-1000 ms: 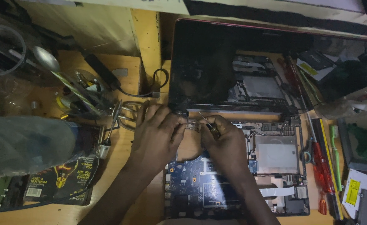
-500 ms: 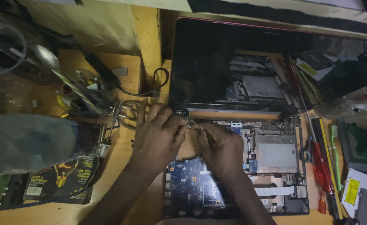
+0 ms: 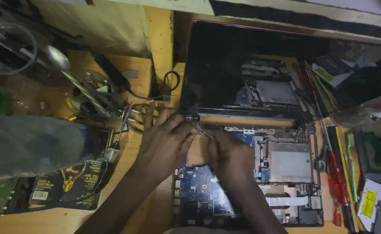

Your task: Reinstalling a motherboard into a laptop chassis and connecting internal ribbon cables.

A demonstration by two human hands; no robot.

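Note:
An opened laptop lies on a wooden bench, its blue circuit board [image 3: 208, 190] and silver metal plate [image 3: 291, 161] exposed, its dark screen [image 3: 242, 69] tilted back. My left hand [image 3: 164, 143] rests at the left hinge [image 3: 192, 118], fingers curled around thin wires [image 3: 205, 131]. My right hand [image 3: 229, 158] sits beside it over the board, fingertips pinching the same wires near the hinge. What lies under the palms is hidden.
Red-handled screwdrivers [image 3: 335, 177] and a green tool [image 3: 351, 164] lie to the right of the laptop. At the left are a soldering stand with coiled holder [image 3: 134, 117], a plastic bag [image 3: 26, 143], a dark printed packet [image 3: 69, 182] and a black cable [image 3: 164, 89].
Both hands have shifted slightly left towards the hinge, and the fingers have closed tighter on the wires. The laptop has not moved.

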